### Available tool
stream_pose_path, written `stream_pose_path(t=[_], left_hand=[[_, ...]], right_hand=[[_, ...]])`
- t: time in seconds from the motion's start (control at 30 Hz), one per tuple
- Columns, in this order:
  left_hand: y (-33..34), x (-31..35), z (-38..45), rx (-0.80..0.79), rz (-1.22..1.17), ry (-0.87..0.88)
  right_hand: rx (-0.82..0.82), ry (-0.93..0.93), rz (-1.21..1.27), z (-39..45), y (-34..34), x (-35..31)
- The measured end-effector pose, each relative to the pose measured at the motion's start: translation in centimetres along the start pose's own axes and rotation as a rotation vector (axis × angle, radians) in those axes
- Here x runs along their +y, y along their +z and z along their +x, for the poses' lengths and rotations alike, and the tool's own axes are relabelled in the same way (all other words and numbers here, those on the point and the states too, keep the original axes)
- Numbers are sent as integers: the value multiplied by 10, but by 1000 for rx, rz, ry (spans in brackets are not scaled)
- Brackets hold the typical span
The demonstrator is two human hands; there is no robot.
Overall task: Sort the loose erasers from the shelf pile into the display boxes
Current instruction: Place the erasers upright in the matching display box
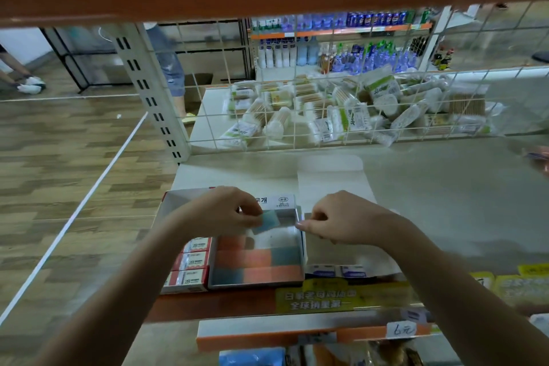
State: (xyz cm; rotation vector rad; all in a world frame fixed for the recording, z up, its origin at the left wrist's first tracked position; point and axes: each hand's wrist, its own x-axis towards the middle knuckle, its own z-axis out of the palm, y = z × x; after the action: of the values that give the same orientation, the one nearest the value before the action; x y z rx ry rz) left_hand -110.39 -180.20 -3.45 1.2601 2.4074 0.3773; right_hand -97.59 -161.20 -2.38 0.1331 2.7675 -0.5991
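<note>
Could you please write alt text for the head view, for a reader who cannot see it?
A person's left hand pinches a teal eraser over the back of an open display box partly filled with orange, teal and white erasers, while the right hand grips the box's right wall. The box sits on a shop shelf beside red-and-white 2B eraser packs.

Orange and teal erasers (258, 258) are showing in the white display box (300, 246); a teal eraser (267, 221) is showing above; red-and-white boxes (190, 264) are sitting beside; yellow label (320, 297) is fronting the orange shelf edge (214, 304).
</note>
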Motion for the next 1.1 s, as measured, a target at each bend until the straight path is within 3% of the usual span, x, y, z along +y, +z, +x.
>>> stream_pose_path(t=[0.43,1.1], left_hand=[[9,-3,16,-164,215,52],[21,-1,13,-48,398,99]], right_hand=[[-22,213,167,9,28,-15],[3,256,217,13,33,-11]])
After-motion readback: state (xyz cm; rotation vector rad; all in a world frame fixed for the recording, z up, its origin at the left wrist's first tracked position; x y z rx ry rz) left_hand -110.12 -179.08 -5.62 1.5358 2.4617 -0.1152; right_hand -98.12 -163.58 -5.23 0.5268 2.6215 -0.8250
